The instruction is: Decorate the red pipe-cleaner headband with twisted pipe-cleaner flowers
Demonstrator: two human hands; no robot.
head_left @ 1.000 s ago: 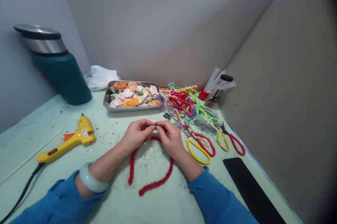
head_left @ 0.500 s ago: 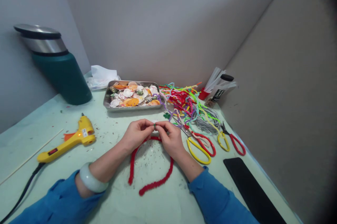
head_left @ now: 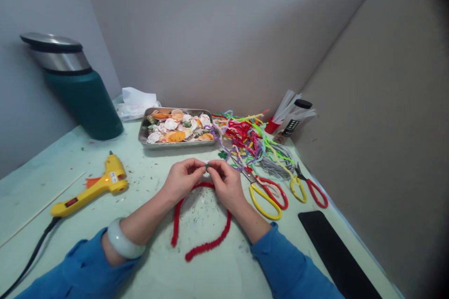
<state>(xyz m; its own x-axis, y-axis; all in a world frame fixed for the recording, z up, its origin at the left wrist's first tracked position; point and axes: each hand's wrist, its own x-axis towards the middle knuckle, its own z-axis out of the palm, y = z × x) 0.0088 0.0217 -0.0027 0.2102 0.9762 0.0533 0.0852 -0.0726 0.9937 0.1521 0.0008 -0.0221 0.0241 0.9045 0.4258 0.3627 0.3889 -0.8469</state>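
My left hand [head_left: 182, 180] and my right hand [head_left: 226, 184] meet at the fingertips above the table. Between them they pinch a small dark green piece [head_left: 207, 166], mostly covered by the fingers. Beneath and in front of the hands, a red fuzzy stem [head_left: 210, 244] lies curved into an open loop, its top partly hidden by the hands. Just beyond the right hand is another small green fuzzy piece [head_left: 222, 154], beside a pair of scissors with red and yellow handles [head_left: 265, 201].
A metal tray [head_left: 178, 146] of shells stands behind the hands, with tangled colored stems [head_left: 242, 133] to its right. A yellow glue gun [head_left: 91, 193] and green bottle [head_left: 86, 102] are left. Second scissors [head_left: 310, 186] and a black strip [head_left: 335, 252] lie right.
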